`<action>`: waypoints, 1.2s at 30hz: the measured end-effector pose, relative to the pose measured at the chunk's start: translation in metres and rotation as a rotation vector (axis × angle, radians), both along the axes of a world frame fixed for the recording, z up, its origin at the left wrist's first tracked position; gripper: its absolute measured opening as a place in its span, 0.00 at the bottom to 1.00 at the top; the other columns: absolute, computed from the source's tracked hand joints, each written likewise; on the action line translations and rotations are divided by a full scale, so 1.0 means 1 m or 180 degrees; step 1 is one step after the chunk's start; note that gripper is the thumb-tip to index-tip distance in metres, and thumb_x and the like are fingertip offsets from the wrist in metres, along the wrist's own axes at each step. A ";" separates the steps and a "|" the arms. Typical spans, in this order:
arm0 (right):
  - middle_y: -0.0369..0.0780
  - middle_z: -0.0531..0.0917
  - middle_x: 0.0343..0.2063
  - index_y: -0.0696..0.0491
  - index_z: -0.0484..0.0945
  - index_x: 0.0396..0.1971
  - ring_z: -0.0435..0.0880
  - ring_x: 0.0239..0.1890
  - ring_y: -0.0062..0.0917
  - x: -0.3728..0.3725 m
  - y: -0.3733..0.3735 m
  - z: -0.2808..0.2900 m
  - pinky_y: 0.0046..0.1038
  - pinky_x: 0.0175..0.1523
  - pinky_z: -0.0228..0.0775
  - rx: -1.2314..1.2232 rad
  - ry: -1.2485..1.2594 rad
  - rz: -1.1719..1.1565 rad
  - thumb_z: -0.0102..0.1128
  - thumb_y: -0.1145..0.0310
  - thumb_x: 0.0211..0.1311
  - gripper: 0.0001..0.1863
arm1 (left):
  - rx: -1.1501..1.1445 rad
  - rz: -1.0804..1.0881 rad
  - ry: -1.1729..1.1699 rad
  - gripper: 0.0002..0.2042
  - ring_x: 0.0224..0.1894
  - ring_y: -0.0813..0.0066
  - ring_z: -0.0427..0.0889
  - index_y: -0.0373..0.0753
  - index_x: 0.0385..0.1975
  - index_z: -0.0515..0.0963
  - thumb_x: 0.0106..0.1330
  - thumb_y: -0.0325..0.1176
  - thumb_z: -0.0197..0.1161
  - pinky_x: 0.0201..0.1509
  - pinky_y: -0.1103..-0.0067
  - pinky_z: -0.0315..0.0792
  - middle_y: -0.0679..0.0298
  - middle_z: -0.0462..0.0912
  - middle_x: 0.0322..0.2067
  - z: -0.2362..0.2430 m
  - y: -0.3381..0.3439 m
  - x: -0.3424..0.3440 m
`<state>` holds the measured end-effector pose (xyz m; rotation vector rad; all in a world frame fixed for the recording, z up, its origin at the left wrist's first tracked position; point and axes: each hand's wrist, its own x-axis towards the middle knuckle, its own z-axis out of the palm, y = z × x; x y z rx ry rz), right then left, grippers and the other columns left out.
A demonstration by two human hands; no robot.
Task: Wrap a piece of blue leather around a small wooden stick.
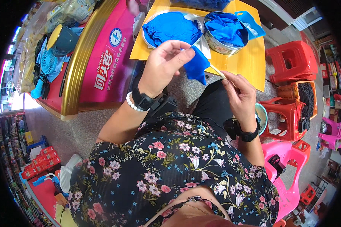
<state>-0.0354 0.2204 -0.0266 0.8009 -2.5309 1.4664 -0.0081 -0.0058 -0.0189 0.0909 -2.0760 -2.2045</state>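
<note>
My left hand [163, 64] pinches the upper edge of a small blue fabric piece [197, 64] between thumb and fingers. Its pointed lower end hangs down over the near edge of the yellow table [250, 70]. In my right hand [240, 94], thumb and fingers grip a thin pale stick [217, 70]. The stick's far end meets the right edge of the fabric; whether it is stuck on cannot be seen. Just beyond my left hand, a wide heap of blue fabric pieces [172, 29] fills a pale round container. A round tin [226, 49] to its right holds more blue pieces.
A light blue plastic tray [257, 29] sits at the table's far right. To the left stands a pink counter [102, 64] with gold trim, carrying a small fan [48, 61]. Red stools [291, 62] and a pink chair [288, 185] are on the right.
</note>
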 end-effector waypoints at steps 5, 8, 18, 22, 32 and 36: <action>0.39 0.74 0.17 0.56 0.81 0.37 0.72 0.19 0.20 0.001 -0.001 0.002 0.22 0.26 0.62 -0.0087 -0.0038 0.0051 0.60 0.75 0.55 0.09 | 0.0019 -0.0205 -0.0068 0.11 0.18 0.89 0.68 0.36 0.45 0.76 0.64 0.29 0.56 0.21 0.91 0.63 0.70 0.76 0.23 0.002 0.002 0.004; 0.39 0.75 0.18 0.56 0.81 0.36 0.72 0.19 0.21 0.001 -0.001 0.002 0.22 0.26 0.62 -0.0067 -0.0067 0.0133 0.60 0.75 0.55 0.09 | 0.0822 -0.0288 -0.0228 0.12 0.18 0.86 0.70 0.36 0.47 0.75 0.67 0.29 0.49 0.22 0.90 0.66 0.67 0.78 0.25 0.001 0.001 0.002; 0.40 0.76 0.18 0.55 0.81 0.36 0.73 0.19 0.24 0.003 -0.002 -0.003 0.24 0.26 0.63 0.0231 -0.0144 0.0013 0.59 0.74 0.56 0.08 | 0.0700 -0.0105 -0.0078 0.18 0.29 0.82 0.79 0.34 0.54 0.68 0.64 0.24 0.54 0.34 0.86 0.76 0.68 0.76 0.29 0.000 0.005 0.006; 0.41 0.77 0.20 0.56 0.81 0.37 0.74 0.20 0.25 0.003 -0.002 -0.009 0.24 0.27 0.64 0.0126 -0.0146 -0.0063 0.58 0.73 0.57 0.08 | 0.0526 0.0088 0.0054 0.20 0.28 0.79 0.80 0.32 0.54 0.66 0.61 0.21 0.56 0.33 0.86 0.76 0.63 0.78 0.29 -0.005 0.011 0.005; 0.39 0.84 0.29 0.61 0.79 0.39 0.78 0.31 0.17 -0.002 -0.003 -0.026 0.19 0.37 0.69 -0.0553 -0.0835 -0.0260 0.54 0.71 0.63 0.10 | 0.0356 0.0016 0.0320 0.23 0.32 0.78 0.81 0.32 0.58 0.62 0.62 0.21 0.56 0.39 0.85 0.75 0.65 0.77 0.29 -0.010 0.025 0.009; 0.39 0.84 0.32 0.61 0.78 0.40 0.79 0.35 0.18 -0.005 0.000 -0.023 0.19 0.41 0.69 -0.0593 -0.1087 -0.0332 0.52 0.70 0.64 0.11 | 0.0321 0.0114 0.0498 0.23 0.32 0.78 0.81 0.32 0.58 0.62 0.62 0.20 0.55 0.40 0.84 0.75 0.64 0.77 0.30 -0.007 0.024 0.008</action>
